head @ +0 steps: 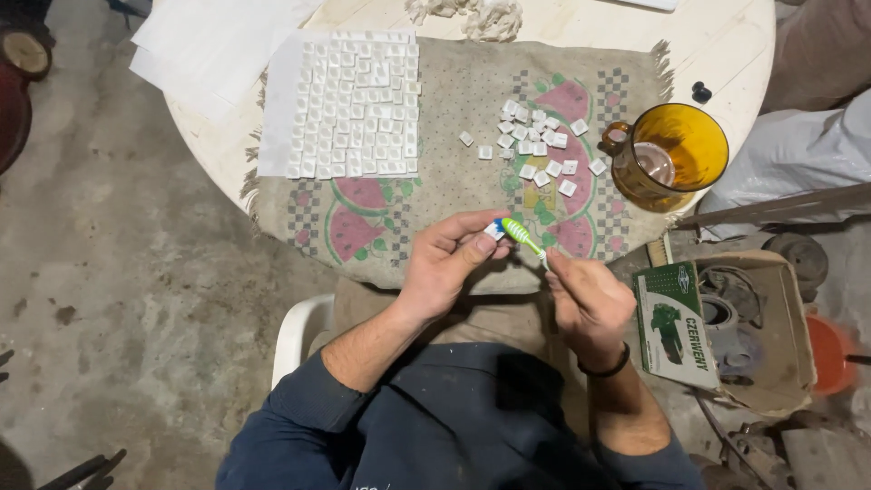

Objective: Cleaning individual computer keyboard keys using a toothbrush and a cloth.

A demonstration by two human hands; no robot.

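Brush meets key, just off the table's near edge.
The left hand (446,263) pinches a small white key (494,231); the right hand (588,304) holds the toothbrush (523,237), closed on its handle, head slanting up-left onto the key.

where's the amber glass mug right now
In the head view the amber glass mug stands at the right edge of the round table, just right of the loose white square pieces and up-right of the right hand holding the green toothbrush.

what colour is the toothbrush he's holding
Green and white, with some blue at the head; the right hand holds the toothbrush, head view.
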